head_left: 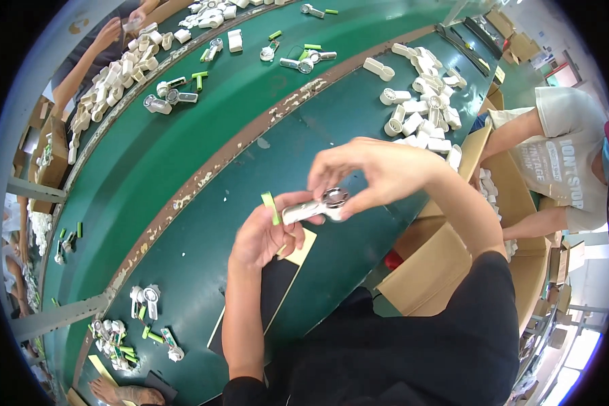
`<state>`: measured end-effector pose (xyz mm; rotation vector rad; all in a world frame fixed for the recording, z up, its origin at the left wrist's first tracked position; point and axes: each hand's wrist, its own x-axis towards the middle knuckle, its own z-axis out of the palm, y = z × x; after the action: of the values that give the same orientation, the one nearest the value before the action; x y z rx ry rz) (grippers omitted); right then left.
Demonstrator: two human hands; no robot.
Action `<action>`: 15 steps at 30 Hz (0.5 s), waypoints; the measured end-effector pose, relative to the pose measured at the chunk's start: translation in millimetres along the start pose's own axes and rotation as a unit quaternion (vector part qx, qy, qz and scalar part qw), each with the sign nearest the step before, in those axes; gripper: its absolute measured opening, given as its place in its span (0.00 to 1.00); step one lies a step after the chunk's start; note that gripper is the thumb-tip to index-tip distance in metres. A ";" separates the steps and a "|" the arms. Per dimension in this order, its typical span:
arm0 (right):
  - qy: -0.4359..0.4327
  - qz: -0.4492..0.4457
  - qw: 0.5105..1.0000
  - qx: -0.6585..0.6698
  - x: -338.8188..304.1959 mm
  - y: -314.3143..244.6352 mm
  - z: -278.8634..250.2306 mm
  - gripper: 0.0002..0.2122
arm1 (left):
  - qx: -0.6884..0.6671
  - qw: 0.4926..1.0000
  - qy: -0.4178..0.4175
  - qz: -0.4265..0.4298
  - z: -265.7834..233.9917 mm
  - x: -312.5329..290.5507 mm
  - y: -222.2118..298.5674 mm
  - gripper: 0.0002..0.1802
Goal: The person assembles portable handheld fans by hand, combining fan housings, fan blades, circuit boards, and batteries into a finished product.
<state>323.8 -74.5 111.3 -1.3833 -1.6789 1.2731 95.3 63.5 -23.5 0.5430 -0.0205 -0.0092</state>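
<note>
Above the green table, a white handheld fan [303,212] with a round, shiny dark-centred head is held between both my hands. My left hand [254,238] closes its fingers around the handle end. A bright green cylindrical battery [271,207] sticks up by the left fingers; whether it is joined to the fan cannot be seen. My right hand [372,169] pinches the round head with thumb and fingers. Below my left forearm lies a black mat [277,287], with a pale yellow piece [302,249] at its far end.
White fan shells [426,101] lie heaped at the far right. An open cardboard box [430,267] stands beside me, with a co-worker [555,149] reaching into it. Fan parts with green batteries [115,338] sit at the near left. The curved green conveyor [155,145] carries more.
</note>
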 end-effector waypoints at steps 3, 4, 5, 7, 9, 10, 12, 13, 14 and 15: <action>-0.069 0.095 0.992 -0.035 63.6 32.3 -56.6 0.17 | 0.092 0.990 0.107 0.030 -3.4 -11.0 0.2 0.22; 0.030 0.060 0.994 -0.084 93.0 59.3 -85.7 0.15 | 0.090 0.990 0.106 0.032 -5.4 -12.5 0.6 0.22; 0.124 0.061 0.948 -0.285 121.5 82.5 -121.1 0.15 | 0.101 0.986 0.123 0.042 -8.0 -12.6 0.8 0.20; 0.184 0.176 0.777 -0.576 166.2 140.9 -176.6 0.12 | 0.107 0.983 0.139 0.054 -13.3 -12.5 2.8 0.20; 0.130 0.220 0.721 -0.644 199.4 165.7 -194.9 0.12 | 0.105 0.973 0.189 0.076 -21.0 -18.6 7.6 0.19; 0.120 0.212 0.723 -0.647 211.4 170.1 -191.9 0.12 | 0.098 0.972 0.197 0.084 -24.1 -21.9 9.0 0.19; 0.090 0.256 0.683 -0.678 221.9 177.8 -188.0 0.12 | 0.096 0.972 0.194 0.090 -29.9 -25.8 10.7 0.18; 0.084 0.255 0.683 -0.680 222.1 183.9 -190.7 0.12 | 0.090 0.972 0.195 0.092 -31.3 -25.1 11.4 0.18; 0.099 0.274 0.675 -0.678 221.5 188.9 -194.7 0.12 | 0.085 0.974 0.185 0.094 -32.6 -21.9 13.0 0.18; 0.115 0.293 0.666 -0.676 219.6 193.3 -198.5 0.12 | 0.082 0.977 0.174 0.096 -33.3 -19.0 13.6 0.18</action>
<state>513.2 191.7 -24.0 -2.9210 -2.0523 -0.2895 77.1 92.6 -45.3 0.7005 0.2709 0.2776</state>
